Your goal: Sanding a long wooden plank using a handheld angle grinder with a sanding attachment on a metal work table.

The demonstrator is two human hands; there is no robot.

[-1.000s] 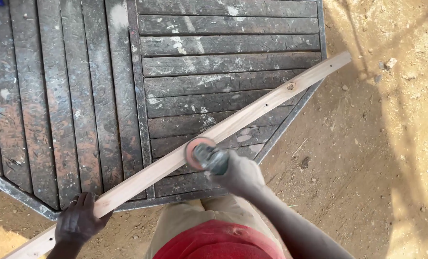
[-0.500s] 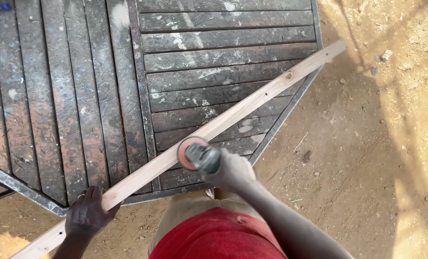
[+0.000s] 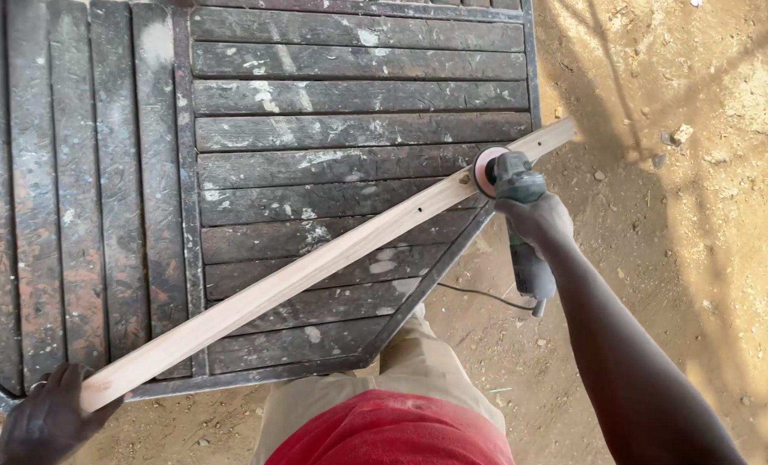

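Note:
A long pale wooden strip (image 3: pixel 315 267) lies slantwise across a dark slatted table (image 3: pixel 315 95), from lower left to upper right. My left hand (image 3: pixel 48 422) grips the strip's near end at the bottom left corner. My right hand (image 3: pixel 535 220) is closed around a green angle grinder (image 3: pixel 517 207), whose reddish sanding disc (image 3: pixel 486 170) rests against the strip close to its far end. The grinder's cable (image 3: pixel 479 294) trails down behind the handle.
The table's metal frame edge (image 3: pixel 436 271) runs diagonally under the strip. Sandy ground (image 3: pixel 677 215) with small stones and shadows lies to the right. My tan trousers and red shirt (image 3: pixel 393 422) fill the bottom centre.
The grinder in my right hand has travelled along the strip from near its middle up to its far right end. My left hand has stayed on the near end.

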